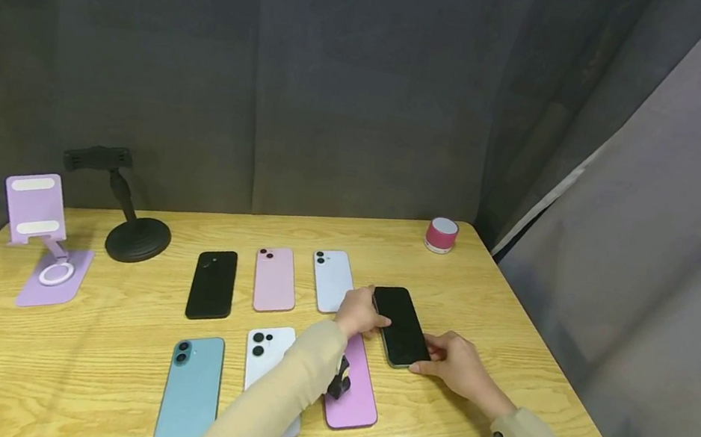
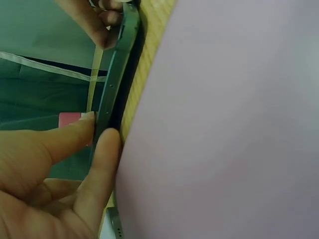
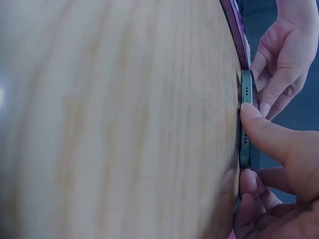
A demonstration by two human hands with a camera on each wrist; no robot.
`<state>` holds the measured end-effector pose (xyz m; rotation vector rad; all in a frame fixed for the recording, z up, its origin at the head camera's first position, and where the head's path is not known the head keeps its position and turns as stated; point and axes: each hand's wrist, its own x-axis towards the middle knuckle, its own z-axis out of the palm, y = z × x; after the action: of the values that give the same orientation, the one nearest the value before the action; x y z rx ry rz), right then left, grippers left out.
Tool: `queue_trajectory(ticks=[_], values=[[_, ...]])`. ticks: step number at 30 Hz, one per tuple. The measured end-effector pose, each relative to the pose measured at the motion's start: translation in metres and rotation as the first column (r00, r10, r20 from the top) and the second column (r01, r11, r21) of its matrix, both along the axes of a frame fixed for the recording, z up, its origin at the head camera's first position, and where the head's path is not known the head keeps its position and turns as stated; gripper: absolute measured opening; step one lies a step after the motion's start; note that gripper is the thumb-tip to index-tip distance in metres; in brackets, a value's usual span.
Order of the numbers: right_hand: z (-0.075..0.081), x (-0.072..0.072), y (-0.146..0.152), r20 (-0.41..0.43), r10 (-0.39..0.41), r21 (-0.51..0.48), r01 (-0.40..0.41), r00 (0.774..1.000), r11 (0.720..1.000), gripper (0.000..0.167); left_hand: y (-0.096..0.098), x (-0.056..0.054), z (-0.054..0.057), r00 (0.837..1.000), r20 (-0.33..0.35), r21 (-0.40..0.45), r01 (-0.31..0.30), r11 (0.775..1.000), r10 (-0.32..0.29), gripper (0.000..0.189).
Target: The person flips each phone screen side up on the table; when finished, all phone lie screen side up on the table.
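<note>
A dark-screened smartphone (image 1: 402,327) with a green edge (image 2: 112,87) lies face up at the right of the phones. My left hand (image 1: 358,312) pinches its left long side, thumb and a finger across the edge in the left wrist view. At the lower right corner, my right hand (image 1: 456,363) holds it; the right wrist view has the thumb on the bottom edge (image 3: 245,124) and curled fingers beside the corner. Partly under my left forearm lies a purple-pink phone (image 1: 358,393). A pale blue phone (image 1: 331,280) is just beyond my left hand.
A black phone (image 1: 212,285), pink phone (image 1: 276,279), teal phone (image 1: 190,395) and white phone (image 1: 269,350) lie to the left. A purple stand (image 1: 39,210) and black stand (image 1: 139,240) are at the back left. A pink cylinder (image 1: 441,236) sits at the back right.
</note>
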<state>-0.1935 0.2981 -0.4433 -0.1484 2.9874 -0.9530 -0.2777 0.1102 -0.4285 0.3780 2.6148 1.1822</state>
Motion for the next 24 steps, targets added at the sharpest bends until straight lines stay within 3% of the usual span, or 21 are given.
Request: queue_trajectory(ticks=[11, 18, 24], values=[[-0.0001, -0.0003, 0.0006, -0.018, 0.004, 0.015, -0.004, 1.000, 1.000, 0.062, 0.0055, 0.0001, 0.0026, 0.999, -0.031, -0.057, -0.011, 0.998, 0.009, 0.071], [-0.0002, 0.0004, 0.0004, -0.012, -0.001, 0.016, 0.001, 1.000, 1.000, 0.062, 0.0062, -0.0008, 0.0025, 0.994, -0.109, -0.153, -0.018, 0.988, 0.001, 0.069], [-0.0005, -0.0008, 0.0006, -0.008, -0.001, 0.015, 0.001, 1.000, 1.000, 0.062, 0.0058, -0.0022, 0.0016, 0.989, -0.146, -0.180, -0.019, 0.983, -0.007, 0.062]])
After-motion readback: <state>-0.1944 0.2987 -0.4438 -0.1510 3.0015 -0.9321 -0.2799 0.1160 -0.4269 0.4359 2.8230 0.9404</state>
